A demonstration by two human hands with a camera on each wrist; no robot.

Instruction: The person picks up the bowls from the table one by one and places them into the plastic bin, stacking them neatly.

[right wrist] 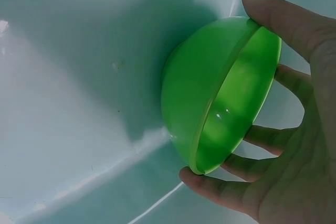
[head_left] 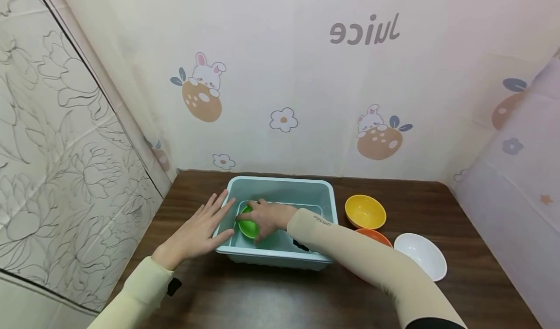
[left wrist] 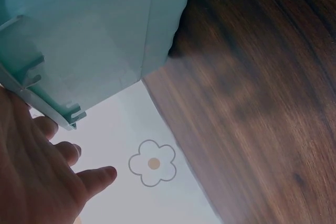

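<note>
While the wooden table [head_left: 245, 295] carries the pale blue tub [head_left: 325, 198], the left hand [head_left: 199, 232] lies flat-fingered against its outer wall, gripping nothing. Inside, the right hand [head_left: 267, 217] clasps the green bowl [right wrist: 210, 98] by its rim (tilted on edge, near the tub's left wall) — best lowered gently, I think, with the tub braced.

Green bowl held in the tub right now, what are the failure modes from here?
1. The right hand holds the green bowl only by its rim, tilted on edge; it may slip.
2. The left hand merely rests flat on the tub wall, so the tub might slide.
3. The sleeve could knock the orange bowl.
</note>
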